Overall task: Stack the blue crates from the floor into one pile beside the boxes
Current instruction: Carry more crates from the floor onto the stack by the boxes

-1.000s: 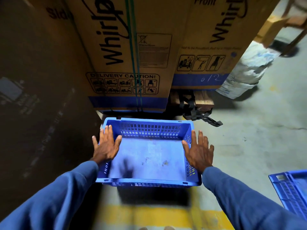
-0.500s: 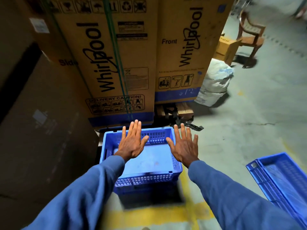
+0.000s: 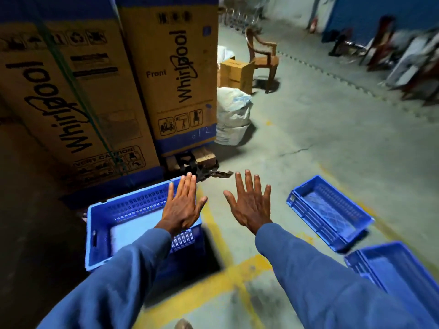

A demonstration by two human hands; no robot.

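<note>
Head view: my left hand [image 3: 181, 207] and right hand [image 3: 249, 205], spread and empty, have let go of the crate [image 3: 133, 224] by the boxes [image 3: 118, 91], seemingly settled, so another crate [image 3: 329, 210] comes next.

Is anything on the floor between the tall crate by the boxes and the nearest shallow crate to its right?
Head view: no object. Between the tall crate and the shallow crate lies bare floor with yellow paint; only the open right hand hangs above it.
</note>
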